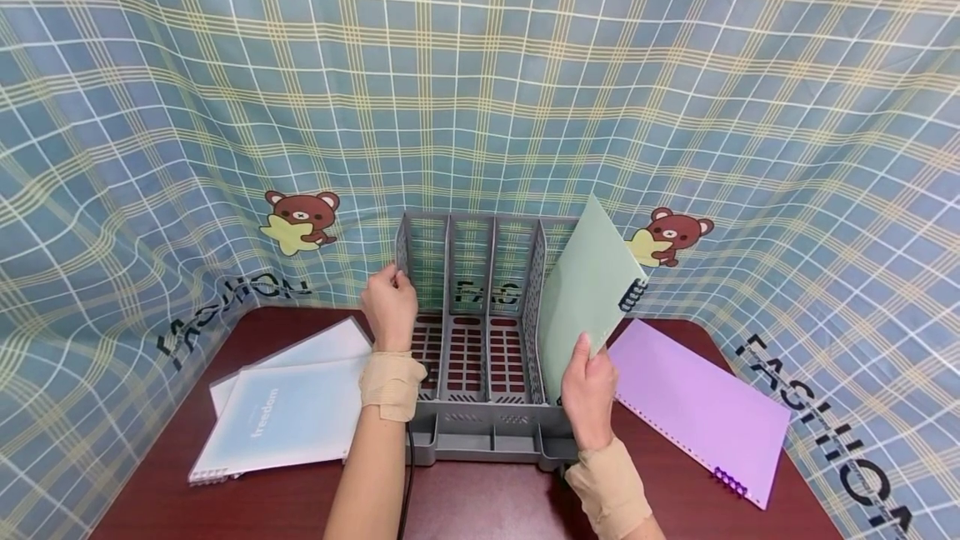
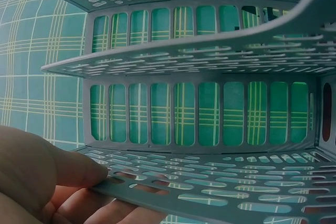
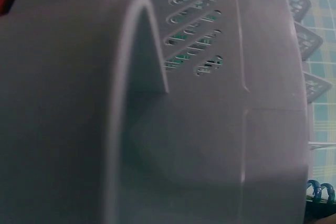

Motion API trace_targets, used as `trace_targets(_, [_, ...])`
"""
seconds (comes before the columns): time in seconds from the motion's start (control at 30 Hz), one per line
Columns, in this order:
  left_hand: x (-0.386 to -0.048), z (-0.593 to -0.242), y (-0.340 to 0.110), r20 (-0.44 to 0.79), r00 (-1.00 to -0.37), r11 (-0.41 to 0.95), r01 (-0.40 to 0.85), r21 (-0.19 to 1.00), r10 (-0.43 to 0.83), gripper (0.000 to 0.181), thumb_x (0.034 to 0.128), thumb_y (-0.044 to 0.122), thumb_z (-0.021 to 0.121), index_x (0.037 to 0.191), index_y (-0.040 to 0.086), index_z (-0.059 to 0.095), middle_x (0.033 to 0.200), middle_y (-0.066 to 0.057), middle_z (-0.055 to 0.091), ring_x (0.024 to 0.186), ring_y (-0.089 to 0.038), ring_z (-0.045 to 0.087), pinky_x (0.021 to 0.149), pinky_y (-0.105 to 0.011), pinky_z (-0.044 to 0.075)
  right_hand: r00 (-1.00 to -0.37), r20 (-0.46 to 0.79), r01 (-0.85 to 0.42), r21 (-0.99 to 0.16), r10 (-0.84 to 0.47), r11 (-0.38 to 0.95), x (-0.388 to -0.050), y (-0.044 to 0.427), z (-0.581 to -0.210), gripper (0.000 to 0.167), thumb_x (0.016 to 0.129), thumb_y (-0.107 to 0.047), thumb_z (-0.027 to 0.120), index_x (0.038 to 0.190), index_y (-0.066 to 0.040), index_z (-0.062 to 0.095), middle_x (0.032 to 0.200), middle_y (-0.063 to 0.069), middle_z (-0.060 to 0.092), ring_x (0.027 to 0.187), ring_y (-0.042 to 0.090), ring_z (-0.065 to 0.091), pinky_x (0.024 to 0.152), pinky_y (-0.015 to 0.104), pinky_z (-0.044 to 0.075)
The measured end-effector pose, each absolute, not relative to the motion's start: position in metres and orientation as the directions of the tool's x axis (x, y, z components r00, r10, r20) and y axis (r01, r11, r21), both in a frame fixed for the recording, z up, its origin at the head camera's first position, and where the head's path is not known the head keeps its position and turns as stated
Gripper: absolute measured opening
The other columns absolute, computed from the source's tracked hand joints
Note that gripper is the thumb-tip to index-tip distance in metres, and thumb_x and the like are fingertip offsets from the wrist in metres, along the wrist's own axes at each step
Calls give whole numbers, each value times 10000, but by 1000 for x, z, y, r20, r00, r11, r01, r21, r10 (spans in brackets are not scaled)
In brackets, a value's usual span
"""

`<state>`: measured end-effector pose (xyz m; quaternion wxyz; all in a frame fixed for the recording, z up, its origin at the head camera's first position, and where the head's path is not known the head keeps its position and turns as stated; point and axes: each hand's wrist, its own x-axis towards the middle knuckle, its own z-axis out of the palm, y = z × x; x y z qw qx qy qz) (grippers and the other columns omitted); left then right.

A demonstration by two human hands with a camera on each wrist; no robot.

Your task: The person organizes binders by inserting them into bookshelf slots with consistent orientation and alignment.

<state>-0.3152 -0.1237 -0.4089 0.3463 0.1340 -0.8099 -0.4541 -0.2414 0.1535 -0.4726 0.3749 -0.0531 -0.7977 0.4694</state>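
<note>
A grey file organizer with upright slotted dividers stands at the middle of the table. My left hand holds the top front part of its left side panel. In the left wrist view, the thumb lies on the inner face of that panel and the fingers are behind it. My right hand grips a pale green notebook by its lower edge. The notebook stands tilted in the rightmost compartment, its dark ring binding facing right. In the right wrist view, the organizer's front hides most of the notebook; dark rings show at the lower right.
Left of the organizer, a light blue notebook marked "freedom" overlaps another pale notebook. A purple notebook lies to the right on the dark red table. A plaid curtain surrounds the table. A black cable runs beside my left forearm.
</note>
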Motion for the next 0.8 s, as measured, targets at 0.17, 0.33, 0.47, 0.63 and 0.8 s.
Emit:
trace_targets(0.17, [-316, -408, -124, 433, -726, 539, 102, 836, -534, 287, 1045, 136, 571, 797, 60, 694, 825, -186, 726, 618, -384, 583, 621, -485, 430, -718, 533, -253, -799, 447, 546, -242, 153, -476, 405, 1103, -288, 473, 824, -7, 557, 792, 330, 626, 892, 549, 664, 753, 659, 455])
trace_targets(0.33, [-316, -410, -124, 426, -730, 531, 103, 841, -534, 280, 1047, 142, 576, 810, 67, 704, 805, -179, 716, 605, -383, 574, 613, -476, 414, -724, 529, -245, -797, 443, 552, -242, 154, -477, 397, 1102, -289, 477, 878, 16, 595, 839, 353, 651, 924, 558, 664, 775, 664, 460])
trace_targets(0.47, [-316, -411, -125, 411, -739, 519, 97, 849, -534, 261, 1051, 138, 574, 854, 58, 726, 760, -159, 693, 540, -328, 504, 582, -434, 369, -731, 522, -240, -800, 440, 551, -242, 154, -477, 390, 1102, -286, 475, 914, 27, 612, 882, 362, 666, 952, 558, 664, 794, 666, 463])
trace_targets(0.63, [-317, -411, -125, 407, -741, 522, 89, 848, -534, 303, 1051, 140, 569, 768, 71, 653, 664, -130, 614, 524, -304, 458, 573, -420, 341, -742, 501, -213, -807, 446, 551, -242, 154, -477, 407, 1105, -310, 464, 899, 15, 596, 892, 362, 665, 963, 561, 662, 801, 668, 460])
trace_targets(0.8, [-318, -412, -127, 409, -736, 530, 82, 844, -539, 361, 1049, 141, 572, 693, 93, 531, 612, -107, 523, 533, -305, 425, 575, -414, 319, -755, 491, -197, -802, 435, 563, -242, 155, -478, 384, 1107, -312, 458, 1045, 26, 629, 1022, 373, 679, 1037, 576, 645, 845, 681, 456])
